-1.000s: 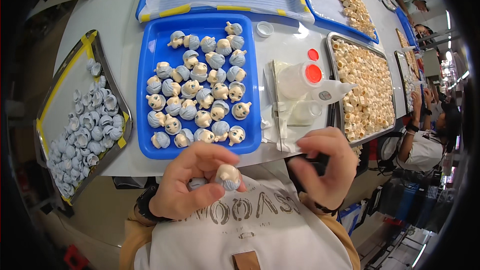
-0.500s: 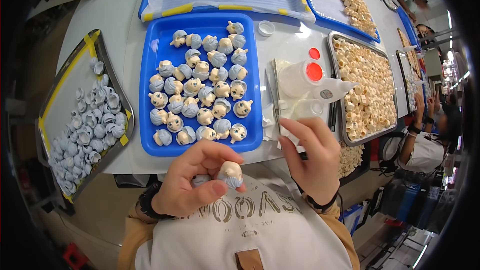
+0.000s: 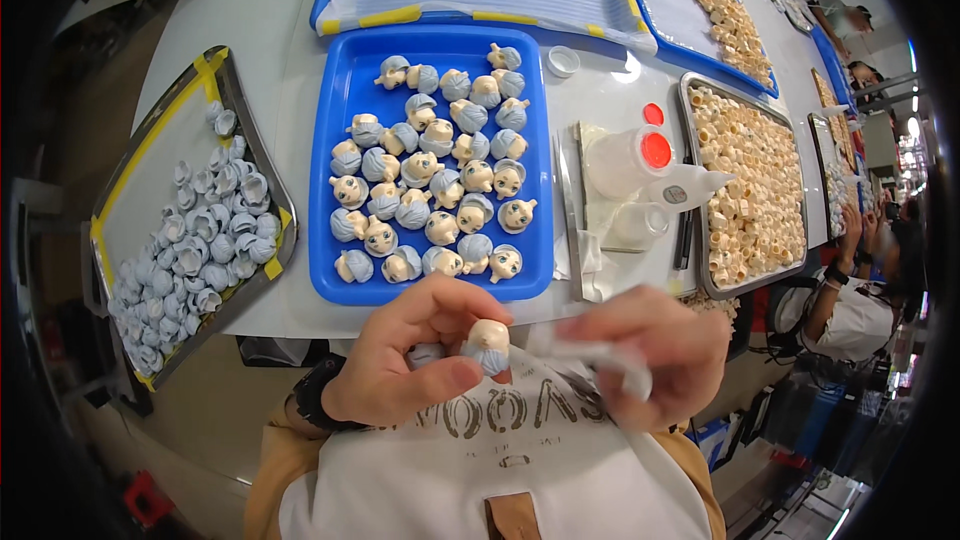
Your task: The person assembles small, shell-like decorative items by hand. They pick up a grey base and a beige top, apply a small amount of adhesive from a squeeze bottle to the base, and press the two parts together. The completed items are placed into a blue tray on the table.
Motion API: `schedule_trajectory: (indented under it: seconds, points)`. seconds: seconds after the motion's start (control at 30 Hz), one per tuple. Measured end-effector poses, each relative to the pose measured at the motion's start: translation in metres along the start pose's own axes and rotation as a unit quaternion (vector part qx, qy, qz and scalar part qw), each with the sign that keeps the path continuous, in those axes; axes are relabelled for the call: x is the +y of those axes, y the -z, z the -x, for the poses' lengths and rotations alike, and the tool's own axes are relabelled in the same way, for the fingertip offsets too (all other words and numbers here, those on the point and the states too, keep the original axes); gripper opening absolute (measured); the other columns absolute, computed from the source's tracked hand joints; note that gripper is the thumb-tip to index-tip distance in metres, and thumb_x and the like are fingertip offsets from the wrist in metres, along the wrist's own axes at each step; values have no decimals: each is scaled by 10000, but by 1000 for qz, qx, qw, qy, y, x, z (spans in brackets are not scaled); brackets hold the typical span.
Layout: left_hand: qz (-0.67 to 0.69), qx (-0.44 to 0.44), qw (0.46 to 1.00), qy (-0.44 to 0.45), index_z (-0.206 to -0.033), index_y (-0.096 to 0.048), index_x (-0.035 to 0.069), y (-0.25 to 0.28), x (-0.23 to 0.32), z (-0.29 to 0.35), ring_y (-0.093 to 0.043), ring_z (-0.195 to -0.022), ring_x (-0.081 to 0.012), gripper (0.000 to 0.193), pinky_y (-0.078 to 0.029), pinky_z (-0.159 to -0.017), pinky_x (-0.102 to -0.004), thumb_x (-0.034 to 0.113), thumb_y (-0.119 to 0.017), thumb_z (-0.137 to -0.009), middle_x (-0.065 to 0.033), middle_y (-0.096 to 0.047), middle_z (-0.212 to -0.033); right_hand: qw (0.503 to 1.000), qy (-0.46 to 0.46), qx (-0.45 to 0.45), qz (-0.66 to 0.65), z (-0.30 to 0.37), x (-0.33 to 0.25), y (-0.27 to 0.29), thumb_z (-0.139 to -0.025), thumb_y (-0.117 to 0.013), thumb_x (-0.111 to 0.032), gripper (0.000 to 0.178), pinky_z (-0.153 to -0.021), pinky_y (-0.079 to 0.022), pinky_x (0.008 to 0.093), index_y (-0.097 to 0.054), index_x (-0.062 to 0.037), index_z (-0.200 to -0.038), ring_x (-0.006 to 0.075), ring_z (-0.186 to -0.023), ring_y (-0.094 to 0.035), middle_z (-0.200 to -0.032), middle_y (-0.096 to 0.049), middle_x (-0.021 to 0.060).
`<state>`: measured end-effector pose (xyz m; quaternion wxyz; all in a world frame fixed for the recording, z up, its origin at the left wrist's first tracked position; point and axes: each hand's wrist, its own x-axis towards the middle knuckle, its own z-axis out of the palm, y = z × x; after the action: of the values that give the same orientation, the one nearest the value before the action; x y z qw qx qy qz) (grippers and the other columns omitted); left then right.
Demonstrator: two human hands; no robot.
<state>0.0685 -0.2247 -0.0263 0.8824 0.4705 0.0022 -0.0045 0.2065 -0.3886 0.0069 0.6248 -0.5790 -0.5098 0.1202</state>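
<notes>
My left hand (image 3: 400, 360) is closed round a small doll head (image 3: 488, 335) with a blue-grey hair piece, the pale bare side turned up. A second blue-grey piece (image 3: 426, 354) sits tucked inside the same palm, mostly hidden. To its right, my right hand (image 3: 675, 355) is smeared by motion and grips a crumpled white tissue-like piece (image 3: 625, 365). Beyond both hands lies a blue tray (image 3: 335, 275) with rows of doll heads, all with blue-grey hair.
At left a taped tray (image 3: 285, 190) holds loose blue-grey hair shells (image 3: 195, 250). A metal tray (image 3: 800, 270) of cream hollow parts stands at right. Between are a red-topped bottle (image 3: 625, 155), a nozzle bottle (image 3: 690, 187), a small jar (image 3: 640, 225) and a long metal strip (image 3: 567, 210). People work far right.
My right hand has come back from the table toward my left hand and now carries the white tissue-like piece. The left hand still holds the doll head. The whole view has shifted slightly.
</notes>
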Motion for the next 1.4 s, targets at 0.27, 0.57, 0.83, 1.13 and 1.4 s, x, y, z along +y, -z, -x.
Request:
schedule_trajectory:
  seconds: [0.27,0.57,0.83,1.13,1.4]
  points:
    - [-35,17,999,-16,-1154,-419,3,0,-3,2,-549,-874,-98,370,-421,-721,-229,153,-572,-853,-82,-564,-989,988,88,-68,107,-7,3,-17,-580,-621,85,293,-501,-455,232,-661,-9,-855,178,-572,-584,-831,-585,146]
    - [44,-8,999,-7,-1168,-393,-37,-3,-1,2,-566,-900,-131,385,-435,-803,-276,201,-519,-893,-104,-558,-986,959,100,-51,261,-5,-4,-13,-582,-662,41,315,-521,-463,250,-650,32,-897,192,-628,-573,-833,-572,127]
    - [19,1,1000,-11,-1179,-385,-41,-3,0,1,-568,-926,-149,392,-428,-822,-280,186,-522,-890,-117,-562,-992,981,134,12,142,4,0,-10,-578,-660,26,310,-529,-461,262,-645,39,-887,210,-644,-565,-825,-567,141]
    - [23,-20,990,-136,-1156,-348,-65,0,2,9,-597,-803,-197,492,-480,-679,-298,269,-563,-866,-174,-576,-862,969,19,-42,241,-1,-1,-6,-562,-599,75,352,-581,-489,291,-632,27,-909,237,-691,-582,-883,-552,135]
    - [3,67,980,-186,-1086,-366,-63,1,-5,11,-603,-700,-204,520,-474,-572,-278,340,-586,-841,-176,-569,-780,935,25,-252,247,7,14,-29,-626,-583,-27,302,-620,-475,284,-573,77,-909,217,-795,-518,-962,-471,117]
